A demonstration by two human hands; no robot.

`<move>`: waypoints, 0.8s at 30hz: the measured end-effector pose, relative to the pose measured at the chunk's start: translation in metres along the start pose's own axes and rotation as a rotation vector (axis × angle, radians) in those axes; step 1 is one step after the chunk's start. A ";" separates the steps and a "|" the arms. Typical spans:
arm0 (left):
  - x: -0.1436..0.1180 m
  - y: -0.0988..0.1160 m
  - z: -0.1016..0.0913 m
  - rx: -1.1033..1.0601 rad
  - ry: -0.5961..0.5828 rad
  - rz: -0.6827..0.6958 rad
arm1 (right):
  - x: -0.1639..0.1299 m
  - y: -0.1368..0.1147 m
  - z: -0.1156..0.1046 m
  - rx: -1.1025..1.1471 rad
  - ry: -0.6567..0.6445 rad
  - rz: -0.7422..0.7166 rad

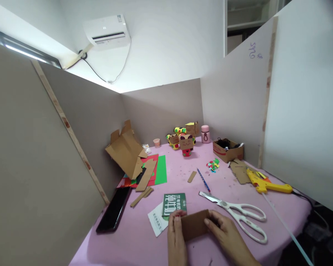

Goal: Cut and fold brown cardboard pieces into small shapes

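Note:
Near the front of the pink-covered table, a small brown cardboard piece [194, 226] is held between both hands. My left hand [177, 231] grips its left end, and my right hand [222, 231] has its thumb on the near face at the right end, with the other fingers partly hidden behind. Just beyond my left hand lie a green-and-white printed carton piece [174, 204] and a white one [157, 220]. White-handled scissors [237, 211] rest to the right of my right hand, blades pointing left. Farther back are a blue pencil [203, 180] and a narrow cardboard strip [192, 176].
A black phone [114, 210] lies at the left edge. A yellow glue gun [269, 184] with its cord sits at the right. Behind are colored paper sheets [161, 170], leaning cardboard [124, 147], decorated cardboard figures [186, 144], a pink bottle [205, 134] and an open box [228, 150].

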State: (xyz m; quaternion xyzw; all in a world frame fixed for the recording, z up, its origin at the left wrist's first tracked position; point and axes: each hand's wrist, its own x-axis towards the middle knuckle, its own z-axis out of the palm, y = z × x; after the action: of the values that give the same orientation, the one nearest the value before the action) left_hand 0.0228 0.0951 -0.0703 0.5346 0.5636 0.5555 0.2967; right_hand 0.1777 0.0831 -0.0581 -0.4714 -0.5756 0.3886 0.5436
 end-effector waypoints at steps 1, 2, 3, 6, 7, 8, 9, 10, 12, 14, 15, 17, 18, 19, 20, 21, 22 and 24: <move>0.004 0.002 -0.002 0.034 -0.012 0.058 | 0.000 0.001 0.000 0.000 0.000 -0.001; 0.007 0.004 -0.004 0.109 -0.024 0.178 | 0.000 0.001 0.000 -0.001 0.002 -0.003; 0.010 0.006 -0.005 0.212 -0.027 0.352 | 0.000 0.002 0.000 -0.003 0.006 -0.005; 0.012 0.011 -0.005 0.574 0.038 0.929 | -0.001 0.001 -0.001 -0.003 0.012 -0.009; 0.011 0.012 -0.003 0.657 0.068 1.029 | -0.001 0.000 0.000 -0.003 0.015 -0.009; 0.009 0.014 0.000 0.723 0.084 1.075 | -0.001 -0.001 0.000 -0.003 0.017 -0.009; 0.008 0.016 0.002 0.778 0.087 1.080 | -0.001 -0.002 0.000 -0.003 0.019 -0.009; 0.006 0.018 0.005 0.821 0.075 1.071 | -0.001 -0.003 0.000 -0.003 0.021 -0.010; 0.004 0.020 0.007 0.863 0.049 1.042 | -0.002 -0.002 0.001 -0.005 0.031 -0.009; 0.004 0.022 0.008 0.872 0.039 1.025 | -0.005 0.003 0.002 -0.014 0.066 0.001; 0.004 0.022 0.008 0.875 0.036 1.023 | -0.007 0.007 0.003 -0.023 0.099 0.005; 0.006 0.021 0.008 0.879 0.039 1.019 | -0.012 0.018 0.003 -0.053 0.172 -0.006; 0.007 0.021 0.008 0.879 0.043 1.018 | -0.015 0.024 0.003 -0.074 0.203 -0.025; 0.008 0.020 0.009 0.877 0.046 1.018 | -0.017 0.029 0.003 -0.095 0.220 -0.048; 0.008 0.019 0.010 0.873 0.049 1.019 | -0.018 0.034 0.003 -0.115 0.227 -0.071; 0.008 0.018 0.011 0.869 0.050 1.020 | -0.019 0.038 0.003 -0.132 0.223 -0.090; 0.008 0.017 0.011 0.866 0.050 1.019 | -0.019 0.041 0.004 -0.147 0.210 -0.102; 0.006 0.016 0.013 0.862 0.045 1.007 | -0.020 0.044 0.005 -0.191 0.180 -0.120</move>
State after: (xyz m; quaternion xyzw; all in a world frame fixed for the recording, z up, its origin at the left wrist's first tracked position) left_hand 0.0376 0.1017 -0.0565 0.7918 0.4228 0.3622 -0.2513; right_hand 0.1777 0.0754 -0.1056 -0.5185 -0.5862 0.2549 0.5679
